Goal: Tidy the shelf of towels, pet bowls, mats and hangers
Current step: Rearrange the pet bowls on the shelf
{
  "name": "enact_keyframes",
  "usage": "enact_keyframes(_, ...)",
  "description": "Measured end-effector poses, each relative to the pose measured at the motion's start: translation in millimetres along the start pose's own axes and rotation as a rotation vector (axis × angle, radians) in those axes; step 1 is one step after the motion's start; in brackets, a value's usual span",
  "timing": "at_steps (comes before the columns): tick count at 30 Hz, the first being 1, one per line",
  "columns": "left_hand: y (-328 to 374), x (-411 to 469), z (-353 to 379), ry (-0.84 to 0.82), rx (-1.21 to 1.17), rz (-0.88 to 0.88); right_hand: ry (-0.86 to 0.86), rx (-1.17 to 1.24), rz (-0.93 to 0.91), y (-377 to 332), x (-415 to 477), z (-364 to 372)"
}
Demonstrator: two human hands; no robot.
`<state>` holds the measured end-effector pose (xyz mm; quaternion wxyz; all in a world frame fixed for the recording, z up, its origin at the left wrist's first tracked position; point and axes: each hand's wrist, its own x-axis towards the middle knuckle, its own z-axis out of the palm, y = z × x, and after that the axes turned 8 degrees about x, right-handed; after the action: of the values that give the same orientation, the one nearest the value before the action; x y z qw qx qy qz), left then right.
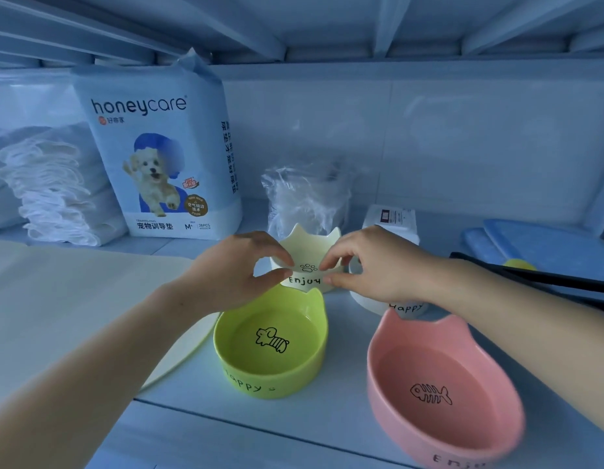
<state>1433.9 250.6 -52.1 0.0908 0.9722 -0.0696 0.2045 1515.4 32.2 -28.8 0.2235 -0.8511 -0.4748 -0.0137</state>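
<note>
On the shelf [293,424], left hand [236,267] and right hand [371,265] pinch the cream bowl [309,247].

Shelf: pale blue board [293,431].
Landmark: lime-green cat-eared ceramic bowl [270,346], near the front.
Right of it: pink cat-eared ceramic bowl [442,384].
Just behind it: cream cat-eared bowl [307,252].
Left of it: flat cream mat [73,299].
Behind-left of it: upright blue-and-white "honeycare" pad pack [158,147], stack of folded white pads [53,187].
Far right of it: flat blue mats [547,245].
</note>
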Motion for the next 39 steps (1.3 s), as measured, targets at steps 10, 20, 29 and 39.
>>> enact_keyframes(10, -100.7, -27.6, -37.3, -0.039, 0.056, -0.025, -0.005, -0.004, -0.006, -67.1, 80.6, 42.0)
enact_keyframes(20, -201.4, -56.2, -60.2, -0.036, 0.162, -0.001, 0.007, -0.075, -0.027, -125.5, 159.9, 99.3)
enact_keyframes(29, -202.5, -10.4, -47.2, -0.048, 0.083, 0.187, 0.131, -0.166, 0.166, -95.6, 141.6, 89.3)
enact_keyframes(39, -111.8, 68.3, -12.1, 0.037, 0.043, 0.437, 0.294, -0.274, 0.336, -45.4, 74.3, 23.0)
